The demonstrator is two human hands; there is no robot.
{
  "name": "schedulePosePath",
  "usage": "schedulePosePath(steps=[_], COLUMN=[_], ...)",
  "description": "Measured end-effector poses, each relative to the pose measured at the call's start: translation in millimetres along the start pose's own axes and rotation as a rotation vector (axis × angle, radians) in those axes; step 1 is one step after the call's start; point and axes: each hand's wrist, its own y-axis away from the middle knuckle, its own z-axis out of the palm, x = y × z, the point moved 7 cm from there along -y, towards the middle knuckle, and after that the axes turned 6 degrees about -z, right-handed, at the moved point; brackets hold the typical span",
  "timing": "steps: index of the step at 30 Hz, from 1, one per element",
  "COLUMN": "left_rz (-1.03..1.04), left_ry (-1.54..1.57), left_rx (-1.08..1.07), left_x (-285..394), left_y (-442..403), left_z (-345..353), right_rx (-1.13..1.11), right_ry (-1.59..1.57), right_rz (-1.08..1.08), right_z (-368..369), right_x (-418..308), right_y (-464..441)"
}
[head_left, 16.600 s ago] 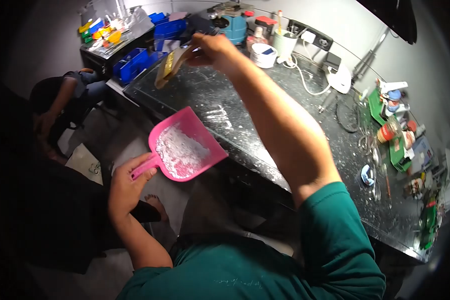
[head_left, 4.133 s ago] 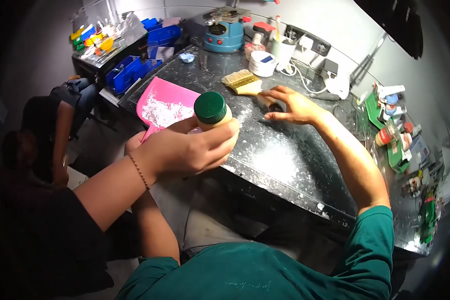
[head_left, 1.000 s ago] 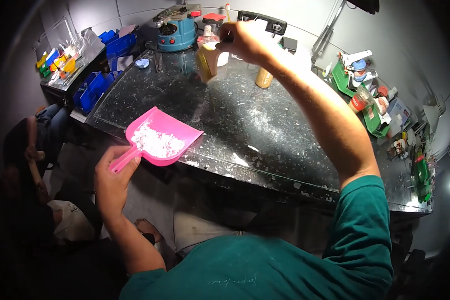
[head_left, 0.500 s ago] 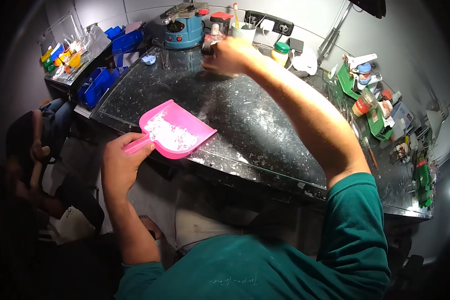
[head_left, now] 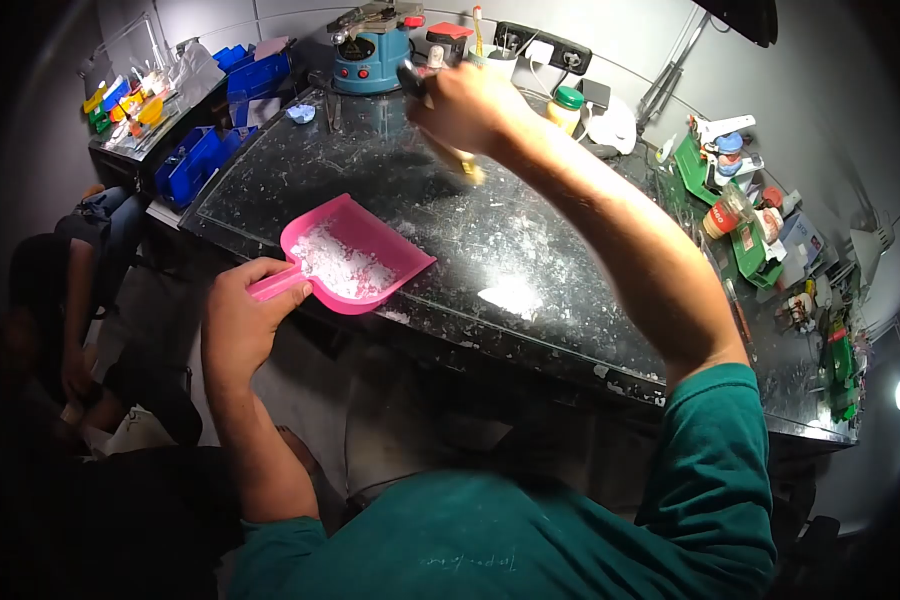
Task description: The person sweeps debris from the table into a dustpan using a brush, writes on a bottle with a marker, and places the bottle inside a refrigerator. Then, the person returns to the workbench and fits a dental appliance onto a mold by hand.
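Left hand (head_left: 240, 315) closed round the handle of a pink dustpan (head_left: 390, 248), thumb on top; pan sits at the near left edge of the desk (head_left: 590, 310), its lip over the desktop. White debris (head_left: 340, 265) heaped in the pan, thickest toward the handle side. Right hand (head_left: 465, 108) gripping a brush (head_left: 470, 172), well beyond the pan; black handle end juts out up and left of the fist, lower end blurred, contact with desk unclear. Blue machine (head_left: 370, 62) with red buttons stands at the back, left of the right hand; green-lidded jar (head_left: 564, 110) to that hand's right, near a wall socket strip (head_left: 573, 58). Seated person (head_left: 40, 290) in shadow, far left.
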Motion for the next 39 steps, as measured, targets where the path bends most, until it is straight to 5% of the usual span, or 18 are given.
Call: schedulePosePath(steps=[2,3,11,15,17,19,22,31,39], left_rz=[-0.002,-0.002,-0.109,-0.010,0.028,0.017,-0.082,-0.249,-0.188], left_ry=[-0.008,-0.011,-0.081,0.100,0.166,0.302,0.334,0.228,0.168], left_rx=[-0.014,-0.022,0.000,0.007,0.036,0.078,0.157,0.359,0.327], left_x=[0,0,0,-13,-13,-35,-51,-69,-78], left_y=[1,0,4,9,24,44,87,178,141], left_z=[0,1,-1,2,1,2,-5,-33,-16], right_rx=[0.006,-0.110,0.093,-0.062,0.075,-0.076,0.012,-0.020,0.083], right_ry=[0.124,0.006,-0.314,-0.216,-0.118,-0.027,-0.077,-0.145,-0.126], right_rz=[-0.100,0.043,-0.146,0.041,-0.044,0.036,-0.098,-0.396,-0.170], right_z=[20,30,-18,-34,-19,2,46,14,2], right_x=[-4,-2,-80,-44,-16,9,29,-97,-63], right_y=[4,13,17,13,9,4,-9,39,27])
